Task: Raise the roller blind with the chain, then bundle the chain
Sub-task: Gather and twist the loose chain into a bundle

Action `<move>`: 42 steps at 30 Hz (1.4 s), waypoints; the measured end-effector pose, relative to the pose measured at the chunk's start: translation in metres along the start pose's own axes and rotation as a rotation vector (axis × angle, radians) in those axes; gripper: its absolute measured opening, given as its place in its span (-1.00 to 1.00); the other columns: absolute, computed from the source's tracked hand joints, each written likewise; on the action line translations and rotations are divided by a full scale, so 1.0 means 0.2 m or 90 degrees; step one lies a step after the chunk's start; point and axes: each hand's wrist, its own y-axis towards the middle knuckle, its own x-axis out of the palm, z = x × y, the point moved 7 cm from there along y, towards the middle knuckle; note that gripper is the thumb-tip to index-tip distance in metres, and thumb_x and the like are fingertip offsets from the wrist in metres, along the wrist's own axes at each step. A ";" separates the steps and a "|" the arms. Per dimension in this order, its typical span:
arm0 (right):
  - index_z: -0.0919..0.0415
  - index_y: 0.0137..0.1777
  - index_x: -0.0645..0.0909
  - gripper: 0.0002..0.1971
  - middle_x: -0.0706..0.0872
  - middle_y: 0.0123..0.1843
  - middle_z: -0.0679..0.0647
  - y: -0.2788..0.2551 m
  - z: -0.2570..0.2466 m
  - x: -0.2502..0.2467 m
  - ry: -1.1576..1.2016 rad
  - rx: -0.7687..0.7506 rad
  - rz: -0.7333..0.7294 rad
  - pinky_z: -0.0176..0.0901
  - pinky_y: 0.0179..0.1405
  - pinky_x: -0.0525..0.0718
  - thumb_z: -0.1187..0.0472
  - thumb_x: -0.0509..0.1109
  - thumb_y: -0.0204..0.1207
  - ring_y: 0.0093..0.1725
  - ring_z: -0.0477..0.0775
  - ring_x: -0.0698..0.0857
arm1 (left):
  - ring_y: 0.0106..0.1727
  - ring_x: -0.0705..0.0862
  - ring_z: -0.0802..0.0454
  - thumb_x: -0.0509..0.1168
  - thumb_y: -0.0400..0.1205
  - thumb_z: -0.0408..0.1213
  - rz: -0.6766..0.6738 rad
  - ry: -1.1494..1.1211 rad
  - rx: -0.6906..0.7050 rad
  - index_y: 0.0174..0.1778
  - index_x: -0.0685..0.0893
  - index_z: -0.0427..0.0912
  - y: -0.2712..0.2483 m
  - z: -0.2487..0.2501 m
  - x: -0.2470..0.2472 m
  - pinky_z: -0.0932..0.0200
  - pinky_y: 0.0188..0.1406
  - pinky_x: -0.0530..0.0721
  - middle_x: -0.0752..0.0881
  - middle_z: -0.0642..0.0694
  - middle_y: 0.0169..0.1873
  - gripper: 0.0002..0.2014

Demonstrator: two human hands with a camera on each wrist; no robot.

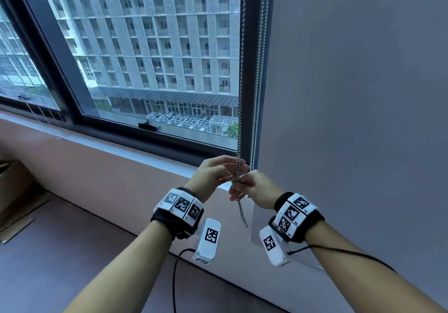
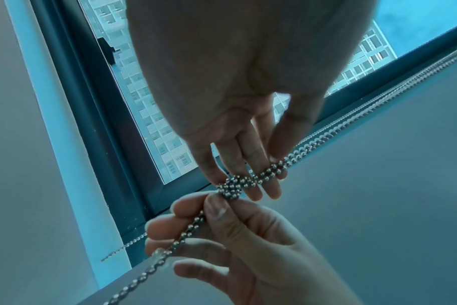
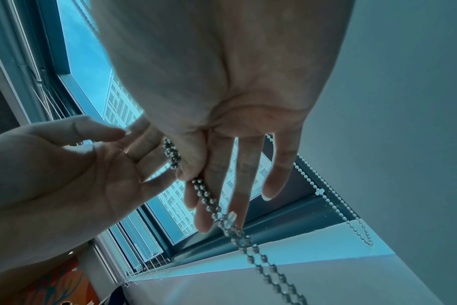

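Window [image 1: 157, 45] fills the head view, grey wall [image 1: 363, 94] to its right, sill [image 1: 135, 150] below. Chain [image 1: 240, 94] hangs near-vertical along the window's right frame edge, long axis up-down, loose end dangling below the hands. A second chain [image 1: 260, 70] runs just beside it against the frame.

Head view: both hands meet at the chain low down, fingers partly hidden behind each other. Left wrist view adds the detail: beads bunched in a twisted knot [image 2: 232, 186] between the hands. Left hand [image 2: 235, 128] fingers straight, knot lying across them, thumb tip at the chain. Right hand [image 2: 230, 243] pinches the chain with thumb and forefinger just below the knot, other fingers curled.

Right wrist view alone shows a clear connector [image 3: 228, 219] on the chain, below the right hand's fingertips.

Cardboard box [image 1: 9, 186] at far left, well apart.
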 end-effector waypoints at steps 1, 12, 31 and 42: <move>0.37 -0.09 0.69 -0.77 0.80 -0.15 0.32 0.00 0.00 0.00 0.000 0.002 -0.005 -0.59 -0.39 0.54 0.39 0.21 0.68 -0.39 -0.34 0.75 | 0.11 0.76 -0.15 0.23 0.50 -0.52 0.010 0.041 0.024 0.08 0.68 -0.38 0.00 0.01 0.00 0.07 0.10 0.70 0.76 -0.40 0.05 -0.74; 0.44 -0.08 0.68 -0.78 0.76 -0.14 0.35 -0.05 -0.02 0.01 0.014 0.013 -0.015 -0.60 -0.45 0.54 0.41 0.21 0.68 -0.44 -0.37 0.74 | -0.20 0.81 -0.05 0.33 0.56 -0.51 0.082 0.066 0.068 -0.11 0.72 -0.37 0.00 -0.01 -0.01 0.12 -0.15 0.75 0.83 -0.17 -0.28 -0.93; 0.35 -0.12 0.72 -0.80 0.79 -0.18 0.21 -0.08 -0.04 0.00 -0.082 0.016 0.047 -0.22 -0.17 0.72 0.32 0.30 0.65 -0.25 -0.05 0.79 | -0.20 0.81 -0.03 0.33 0.56 -0.50 0.090 0.118 0.068 -0.08 0.70 -0.37 -0.03 0.00 0.00 0.12 -0.13 0.76 0.84 -0.10 -0.30 -0.93; 0.23 0.01 0.63 -0.69 0.80 -0.20 0.05 0.00 -0.55 -0.13 -0.250 0.006 -0.061 -0.23 -0.26 0.68 -0.02 0.22 0.69 -0.32 -0.04 0.74 | 0.14 0.74 -0.25 0.24 0.65 -0.18 -0.041 0.359 0.004 0.28 0.57 -0.27 0.01 0.47 0.01 -0.15 0.17 0.70 0.74 -0.38 0.12 -0.66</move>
